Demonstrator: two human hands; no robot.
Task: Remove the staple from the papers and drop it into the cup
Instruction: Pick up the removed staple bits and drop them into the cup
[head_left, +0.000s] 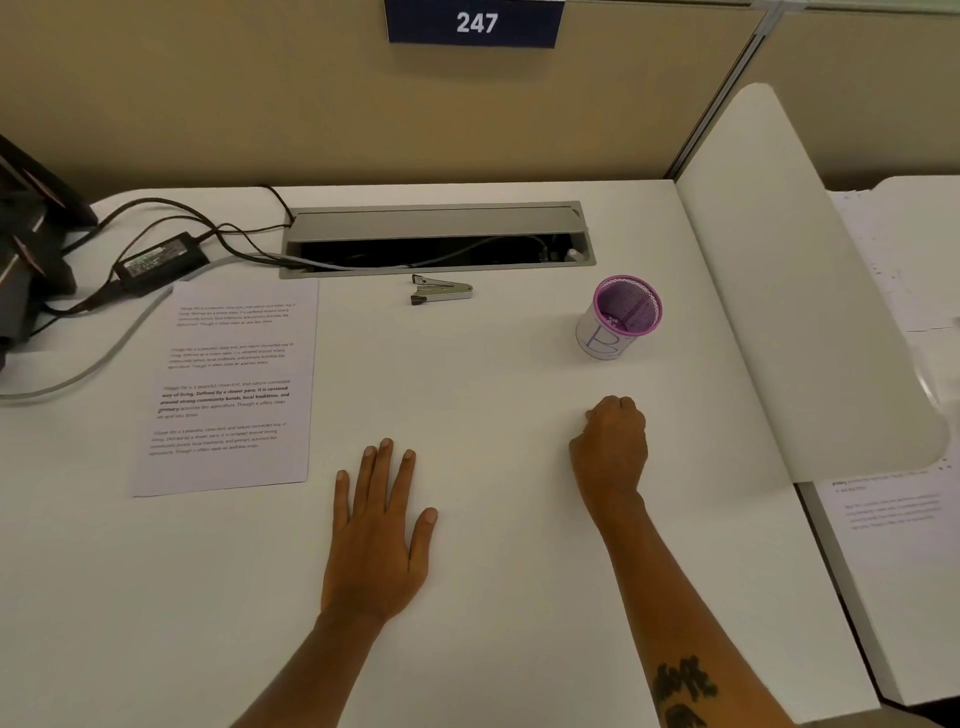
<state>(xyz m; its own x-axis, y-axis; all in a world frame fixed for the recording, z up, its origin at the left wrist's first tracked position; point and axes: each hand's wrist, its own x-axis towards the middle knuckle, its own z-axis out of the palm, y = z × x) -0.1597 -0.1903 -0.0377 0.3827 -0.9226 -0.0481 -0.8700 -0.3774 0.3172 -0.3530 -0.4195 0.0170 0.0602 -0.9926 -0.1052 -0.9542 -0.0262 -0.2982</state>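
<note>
The printed papers (228, 389) lie flat on the left of the white desk (467, 597). I cannot make out a staple on them. A metal staple remover (440, 290) rests near the cable tray, far from both hands. The purple mesh cup (618, 317), wrapped in white paper marked "B", stands at the right. My left hand (376, 535) lies flat on the desk, fingers spread, to the right of the papers. My right hand (613, 447) is curled into a fist on the desk below the cup, with nothing visible in it.
An open cable tray (436, 241) sits at the back of the desk. A black power adapter (158, 260) and cables trail at the back left beside dark equipment (26, 249). A white divider panel (810, 291) rises on the right, with more papers (893, 260) beyond it.
</note>
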